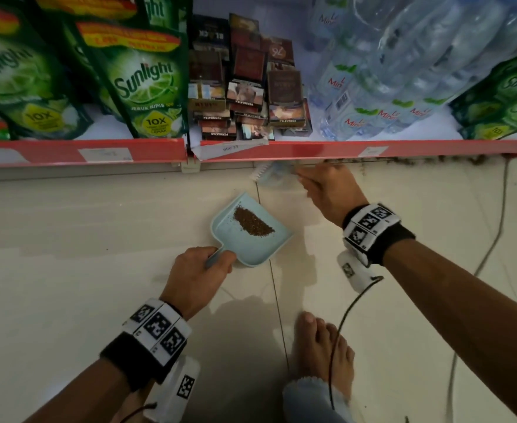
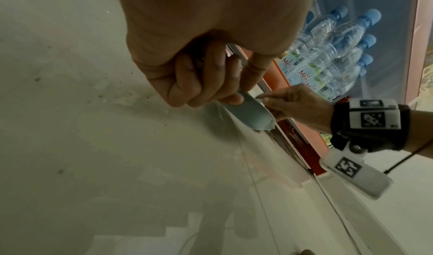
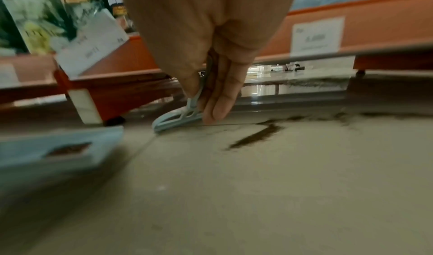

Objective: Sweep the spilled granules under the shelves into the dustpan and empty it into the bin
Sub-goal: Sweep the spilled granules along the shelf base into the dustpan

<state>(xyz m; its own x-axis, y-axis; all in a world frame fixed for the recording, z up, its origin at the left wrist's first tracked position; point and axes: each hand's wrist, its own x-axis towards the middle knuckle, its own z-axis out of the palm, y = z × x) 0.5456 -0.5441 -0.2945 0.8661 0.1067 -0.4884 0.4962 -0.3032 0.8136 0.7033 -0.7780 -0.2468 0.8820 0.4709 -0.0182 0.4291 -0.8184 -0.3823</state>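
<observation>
A pale blue dustpan (image 1: 260, 248) lies on the floor tiles with a heap of brown granules (image 1: 252, 222) in it. My left hand (image 1: 200, 274) grips its handle; the left wrist view shows the fingers (image 2: 206, 77) curled round the dustpan (image 2: 248, 113). My right hand (image 1: 327, 187) holds a small pale blue brush (image 1: 271, 175) at the foot of the shelf. In the right wrist view the brush (image 3: 178, 118) touches the floor, held between thumb and fingers (image 3: 220, 100). A dark streak of granules (image 3: 255, 137) lies to its right, with more along the shelf base (image 1: 452, 160).
The red shelf edge (image 1: 98, 151) runs across above the hands, stocked with green soap pouches (image 1: 141, 83), cigarette packs (image 1: 248, 96) and water bottles (image 1: 382, 87). My bare foot (image 1: 321, 349) stands below the dustpan. A cable (image 1: 489, 248) trails over the floor at right.
</observation>
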